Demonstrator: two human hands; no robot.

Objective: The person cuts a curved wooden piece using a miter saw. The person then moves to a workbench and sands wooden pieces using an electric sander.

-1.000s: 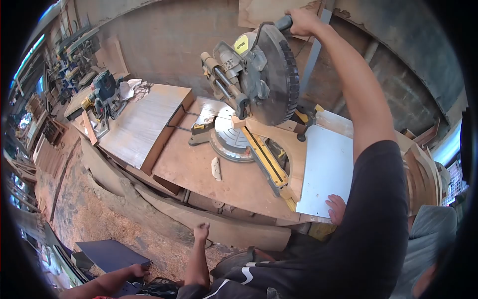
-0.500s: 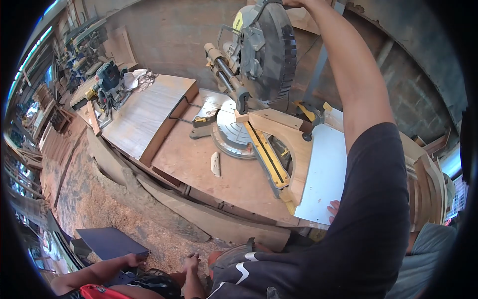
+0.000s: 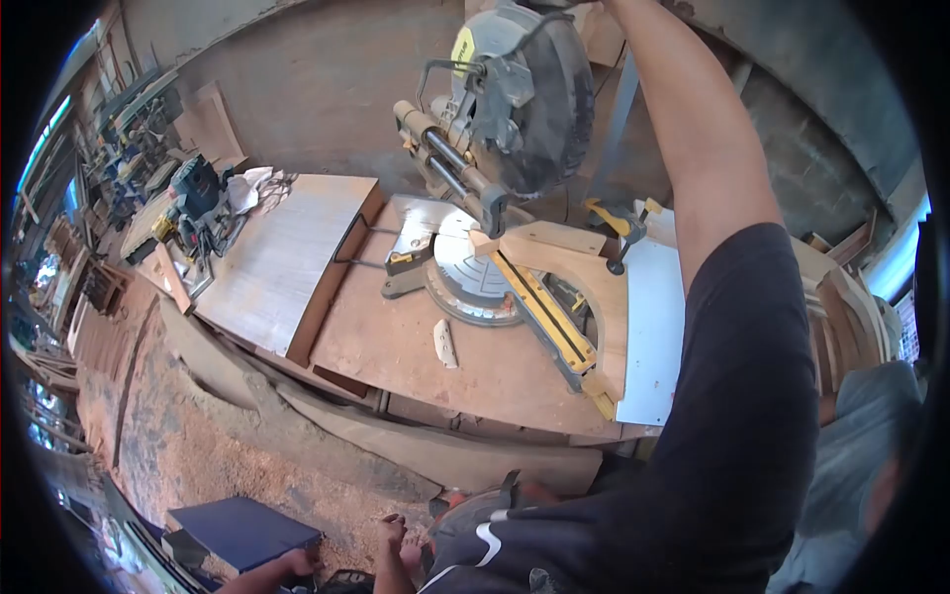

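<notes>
Right hand (image 3: 594,3), mostly cropped, beside raised mitre saw (image 3: 529,99); grip cannot be told. Pale scrap (image 3: 445,344): tabletop (image 3: 371,361), toward front edge.

Backing onto a long, stained brown wall (image 3: 317,99) in a dusty workshop, and meeting rough grey masonry (image 3: 797,148) at right. Running a broad wooden workbench (image 3: 381,346) along the wall, with long, uneven boards (image 3: 426,455) fronting it. Spreading pale sawdust (image 3: 233,465) over a dark-streaked floor (image 3: 124,396) below. Crowding the far left with stacked timber (image 3: 94,282), while gathering curved wooden pieces (image 3: 846,327) at right. Letting in bluish-white light through a narrow opening (image 3: 45,144) at upper left and a brighter gap (image 3: 899,259) at right.
</notes>
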